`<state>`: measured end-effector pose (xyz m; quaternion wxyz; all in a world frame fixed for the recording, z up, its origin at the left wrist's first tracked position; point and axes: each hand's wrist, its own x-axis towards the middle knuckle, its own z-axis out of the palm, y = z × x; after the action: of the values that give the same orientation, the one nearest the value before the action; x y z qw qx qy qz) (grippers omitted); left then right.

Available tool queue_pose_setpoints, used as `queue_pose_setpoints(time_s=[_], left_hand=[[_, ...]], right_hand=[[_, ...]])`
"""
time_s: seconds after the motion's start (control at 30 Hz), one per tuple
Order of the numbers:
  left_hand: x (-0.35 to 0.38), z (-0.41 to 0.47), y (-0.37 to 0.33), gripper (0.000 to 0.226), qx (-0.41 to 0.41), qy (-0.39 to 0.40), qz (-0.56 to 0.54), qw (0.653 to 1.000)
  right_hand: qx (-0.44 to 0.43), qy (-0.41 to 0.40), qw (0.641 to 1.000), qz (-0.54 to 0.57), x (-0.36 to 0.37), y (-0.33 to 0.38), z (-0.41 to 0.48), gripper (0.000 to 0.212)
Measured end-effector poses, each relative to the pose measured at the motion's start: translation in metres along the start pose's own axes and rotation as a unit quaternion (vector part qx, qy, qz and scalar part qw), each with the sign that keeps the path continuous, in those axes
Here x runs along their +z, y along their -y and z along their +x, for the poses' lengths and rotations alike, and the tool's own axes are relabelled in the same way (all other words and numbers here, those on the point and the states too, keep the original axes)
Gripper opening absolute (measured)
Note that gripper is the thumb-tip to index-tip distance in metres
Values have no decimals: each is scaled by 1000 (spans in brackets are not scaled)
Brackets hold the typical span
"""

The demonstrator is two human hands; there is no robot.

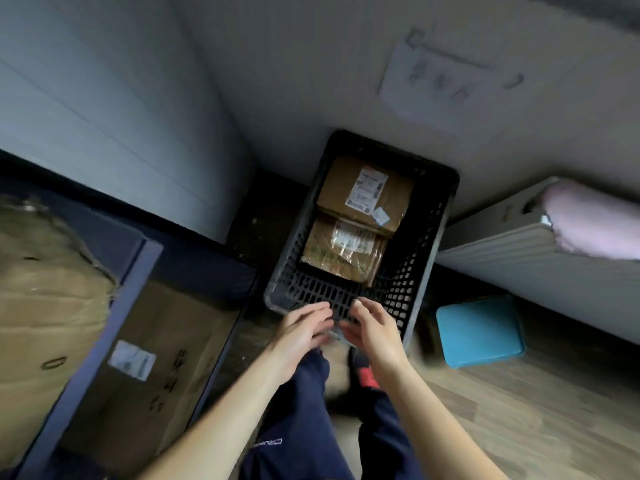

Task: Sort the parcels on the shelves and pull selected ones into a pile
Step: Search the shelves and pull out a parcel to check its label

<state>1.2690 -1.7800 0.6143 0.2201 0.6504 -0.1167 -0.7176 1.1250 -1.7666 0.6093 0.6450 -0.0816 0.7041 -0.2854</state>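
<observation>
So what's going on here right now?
A person stands over a black crate on the floor. Two cardboard parcels lie in it, the far parcel and the near parcel, edges meeting. The left hand and right hand are close together at the crate's near rim. Blur hides whether they hold anything. A large box sits in the shelf on the left.
</observation>
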Motion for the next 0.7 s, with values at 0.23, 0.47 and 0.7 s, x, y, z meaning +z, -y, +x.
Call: queue_pose_setpoints(time_s=[0.23, 0.47, 0.7], left_hand=[[-20, -114, -16, 30, 134, -87, -53, 986], [-51, -252, 7, 20, 279, -223, -230, 905], [-125, -376, 69, 18, 357, -370, -287, 808]], right_hand=[[-90, 141, 982, -87, 13, 37, -94, 22], [-226, 343, 891, -193, 87, 43, -207, 24], [-315, 493, 760, -283, 149, -25, -330, 24]])
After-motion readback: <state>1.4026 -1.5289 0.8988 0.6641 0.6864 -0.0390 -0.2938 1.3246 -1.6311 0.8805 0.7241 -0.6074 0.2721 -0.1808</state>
